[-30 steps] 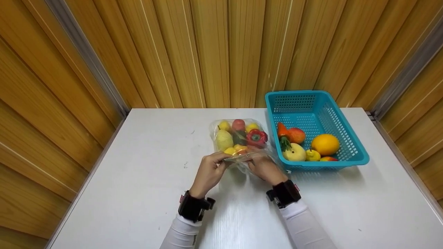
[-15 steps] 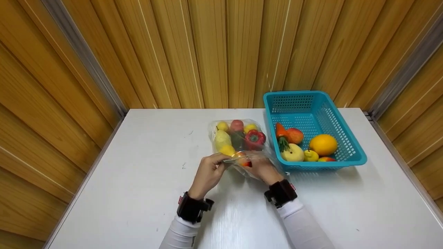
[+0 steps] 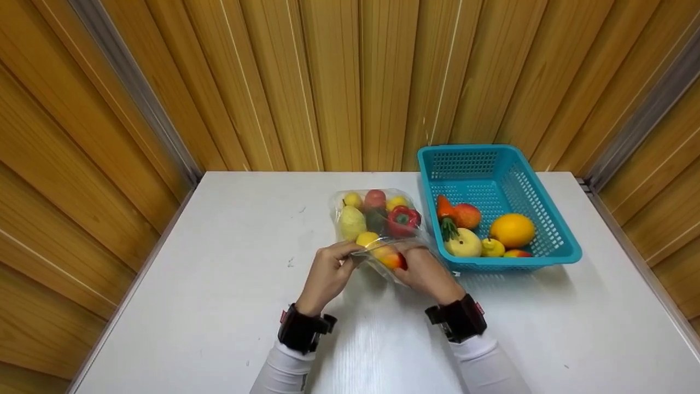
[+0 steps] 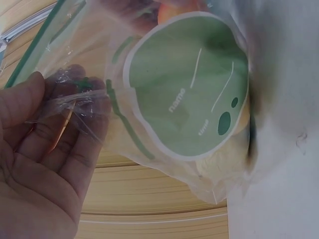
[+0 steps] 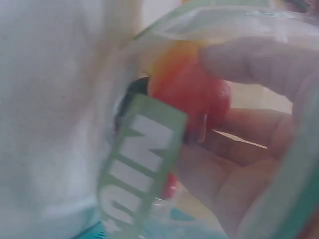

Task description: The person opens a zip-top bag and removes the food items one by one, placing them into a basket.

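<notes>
A clear zip bag (image 4: 187, 89) with a green printed label lies on the table, its mouth facing me. Through the film show a green pear (image 3: 353, 221), a red bell pepper (image 3: 403, 220), a dark green vegetable (image 3: 376, 219), a red round fruit (image 3: 375, 198) and several yellow fruits. My left hand (image 3: 329, 273) pinches the left edge of the bag's mouth. Reaching inside the mouth, my right hand (image 3: 429, 273) holds a red-and-yellow mango (image 5: 184, 84) between thumb and fingers. In the right wrist view, bag film covers part of that hand.
Right of the bag stands a teal plastic basket (image 3: 563, 256). It holds a carrot (image 3: 445, 207), a peach (image 3: 467, 215), a pale round fruit (image 3: 465, 243), a large yellow-orange fruit (image 3: 512, 230) and smaller fruits. Wood-patterned panels (image 3: 328, 82) wall the white table (image 3: 246, 246).
The mango has come toward me into the bag's mouth, more in sight than before. My right hand has drawn slightly back and right; the left keeps its place on the bag edge.
</notes>
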### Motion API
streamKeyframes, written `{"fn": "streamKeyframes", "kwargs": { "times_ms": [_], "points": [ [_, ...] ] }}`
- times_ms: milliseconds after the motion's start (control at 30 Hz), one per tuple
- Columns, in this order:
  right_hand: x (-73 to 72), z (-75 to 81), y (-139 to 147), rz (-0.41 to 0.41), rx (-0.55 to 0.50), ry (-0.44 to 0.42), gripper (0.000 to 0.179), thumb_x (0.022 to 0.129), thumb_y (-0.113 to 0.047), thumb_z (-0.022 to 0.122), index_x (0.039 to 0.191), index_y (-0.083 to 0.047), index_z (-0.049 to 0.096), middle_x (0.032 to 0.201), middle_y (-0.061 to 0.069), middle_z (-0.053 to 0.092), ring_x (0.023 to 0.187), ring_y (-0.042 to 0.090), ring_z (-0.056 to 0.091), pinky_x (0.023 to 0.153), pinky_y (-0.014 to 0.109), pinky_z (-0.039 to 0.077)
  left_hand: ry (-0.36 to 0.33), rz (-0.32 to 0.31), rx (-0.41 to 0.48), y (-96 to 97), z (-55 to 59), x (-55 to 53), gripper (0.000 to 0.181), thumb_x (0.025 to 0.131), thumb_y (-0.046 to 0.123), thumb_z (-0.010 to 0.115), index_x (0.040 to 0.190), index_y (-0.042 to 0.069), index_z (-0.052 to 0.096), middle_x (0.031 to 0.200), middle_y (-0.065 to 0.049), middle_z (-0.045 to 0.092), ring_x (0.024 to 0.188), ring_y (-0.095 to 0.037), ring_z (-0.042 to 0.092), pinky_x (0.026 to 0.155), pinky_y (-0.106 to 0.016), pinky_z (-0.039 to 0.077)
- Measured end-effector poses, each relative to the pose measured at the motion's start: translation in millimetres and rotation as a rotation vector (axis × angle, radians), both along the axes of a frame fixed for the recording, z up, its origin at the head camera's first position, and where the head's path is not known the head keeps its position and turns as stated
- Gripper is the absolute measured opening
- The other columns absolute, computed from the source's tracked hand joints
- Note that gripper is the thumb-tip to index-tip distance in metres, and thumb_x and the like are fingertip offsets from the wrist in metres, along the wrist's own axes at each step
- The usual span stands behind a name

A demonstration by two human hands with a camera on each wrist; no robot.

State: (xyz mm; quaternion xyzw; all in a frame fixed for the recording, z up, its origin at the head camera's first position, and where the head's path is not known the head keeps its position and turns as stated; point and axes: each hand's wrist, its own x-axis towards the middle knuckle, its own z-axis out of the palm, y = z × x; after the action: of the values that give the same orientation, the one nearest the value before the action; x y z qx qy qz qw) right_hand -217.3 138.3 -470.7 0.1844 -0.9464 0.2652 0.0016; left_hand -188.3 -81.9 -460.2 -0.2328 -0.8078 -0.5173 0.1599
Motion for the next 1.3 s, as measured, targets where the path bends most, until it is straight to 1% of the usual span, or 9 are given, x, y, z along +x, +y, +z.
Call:
{"fn": "streamKeyframes", "kwargs": {
  "times_ms": [67,167,367,667,767,933,1067,1167,1300],
  "points": [
    [2.2,4.8,1,0.028,-0.018,0.005,0.04,0.087,-0.007,0.079,0.126,-0.001,0.069,0.108,0.011,0.069,0.087,0.024,0.059,0.083,0.039,0.054,-0.002,-0.005,0.007,-0.3,0.6,-0.1,0.021,0.094,-0.009,0.064,0.101,0.002,0.08,0.095,-0.006,0.077,0.085,-0.013,0.066,0.074,-0.024,0.055],
    [4.8,10.9,4,0.062,-0.042,-0.006,0.039,0.088,-0.005,0.079,0.125,-0.002,0.069,0.114,0.012,0.07,0.094,0.026,0.06,0.092,0.044,0.055,-0.014,-0.012,0.013,-0.9,1.9,0.3,0.015,0.096,-0.003,0.066,0.101,0.002,0.08,0.096,-0.005,0.077,0.087,-0.015,0.069,0.076,-0.025,0.058],
    [8.1,21.0,9,0.097,-0.036,-0.059,0.045,0.089,-0.003,0.079,0.131,-0.002,0.067,0.123,0.013,0.069,0.101,0.027,0.061,0.1,0.047,0.054,-0.045,-0.007,0.022,-2.7,2.0,0.4,0.013,0.097,0.0,0.068,0.101,0.001,0.08,0.097,-0.006,0.078,0.089,-0.014,0.071,0.077,-0.025,0.059],
    [13.9,34.1,20,0.145,0.006,-0.058,0.042,0.088,-0.005,0.077,0.127,0.007,0.066,0.12,0.019,0.069,0.098,0.031,0.061,0.095,0.048,0.055,-0.036,-0.009,0.027,-3.2,-0.1,-0.6,0.012,0.097,0.001,0.068,0.1,0.001,0.08,0.099,-0.007,0.078,0.09,-0.017,0.072,0.077,-0.026,0.06],
    [16.3,37.6,25,0.158,-0.001,-0.062,0.043,0.087,-0.006,0.076,0.127,0.008,0.066,0.12,0.019,0.069,0.098,0.031,0.061,0.094,0.049,0.056,-0.04,-0.019,0.03,-3.0,-0.2,-1.1,0.013,0.097,-0.001,0.067,0.099,-0.001,0.079,0.099,-0.007,0.077,0.089,-0.016,0.072,0.077,-0.026,0.06],
    [21.0,43.9,32,0.196,-0.036,-0.043,0.042,0.087,-0.005,0.075,0.127,0.005,0.067,0.121,0.017,0.071,0.096,0.029,0.063,0.092,0.049,0.057,-0.038,-0.012,0.023,-2.5,0.3,-1.2,0.013,0.097,-0.001,0.067,0.099,0.001,0.08,0.099,-0.007,0.077,0.089,-0.016,0.071,0.077,-0.026,0.06],
    [23.2,48.2,39,0.225,-0.051,-0.014,0.038,0.087,-0.005,0.073,0.123,0.004,0.069,0.111,0.013,0.073,0.089,0.023,0.063,0.083,0.042,0.058,-0.029,-0.006,0.019,-1.8,0.1,-1.7,0.013,0.097,-0.001,0.068,0.1,0.003,0.08,0.099,-0.007,0.077,0.089,-0.017,0.071,0.077,-0.026,0.06],
    [24.7,50.0,44,0.246,-0.067,0.0,0.035,0.086,-0.005,0.072,0.12,0.004,0.07,0.103,0.01,0.072,0.082,0.019,0.06,0.075,0.033,0.055,-0.038,-0.001,0.007,-1.3,0.8,-1.5,0.012,0.097,0.001,0.069,0.099,0.003,0.08,0.098,-0.005,0.077,0.088,-0.015,0.07,0.077,-0.026,0.059],
    [26.8,52.2,48,0.26,-0.076,0.004,0.036,0.086,-0.004,0.071,0.121,0.005,0.07,0.103,0.011,0.073,0.082,0.019,0.06,0.074,0.031,0.055,-0.042,0.006,-0.01,-0.8,1.7,-0.7,0.011,0.097,0.004,0.07,0.098,0.005,0.08,0.098,-0.004,0.077,0.086,-0.013,0.068,0.076,-0.025,0.057]
  ]
}}
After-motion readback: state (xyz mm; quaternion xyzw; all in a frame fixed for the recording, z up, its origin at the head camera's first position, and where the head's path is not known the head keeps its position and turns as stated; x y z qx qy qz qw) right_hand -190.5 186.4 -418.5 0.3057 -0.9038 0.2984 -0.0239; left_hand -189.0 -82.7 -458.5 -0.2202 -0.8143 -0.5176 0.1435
